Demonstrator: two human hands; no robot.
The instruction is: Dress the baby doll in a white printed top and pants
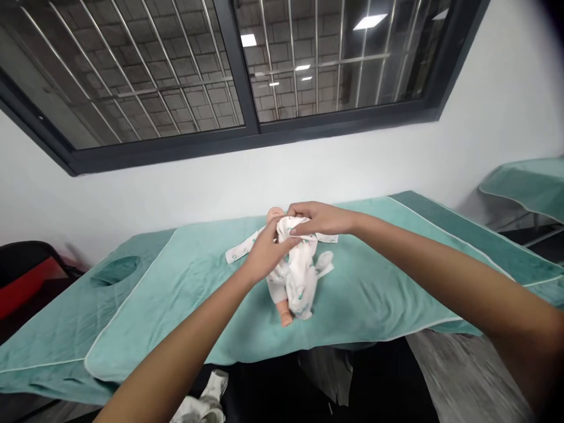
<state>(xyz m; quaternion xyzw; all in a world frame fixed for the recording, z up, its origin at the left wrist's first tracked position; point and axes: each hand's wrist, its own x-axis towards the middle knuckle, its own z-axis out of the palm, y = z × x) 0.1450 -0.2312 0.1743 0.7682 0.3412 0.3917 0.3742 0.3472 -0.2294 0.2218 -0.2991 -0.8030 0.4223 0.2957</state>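
A baby doll (285, 314) lies on its back on a teal towel (185, 305) spread over a massage bed. It wears a white printed romper (297, 276), whose sleeves lie spread out to either side. My left hand (264, 252) pinches the cloth at the doll's chest. My right hand (319, 218) grips the romper's collar near the doll's head (274, 214), which shows only partly behind my fingers. One bare foot sticks out at the near end.
The bed has a face hole (115, 269) at its left end. A wall with a barred window (238, 64) rises behind it. A second teal-covered bed (529, 185) stands at the right. White cloth (202, 402) lies on the floor below; a red-and-black object (26, 282) sits left.
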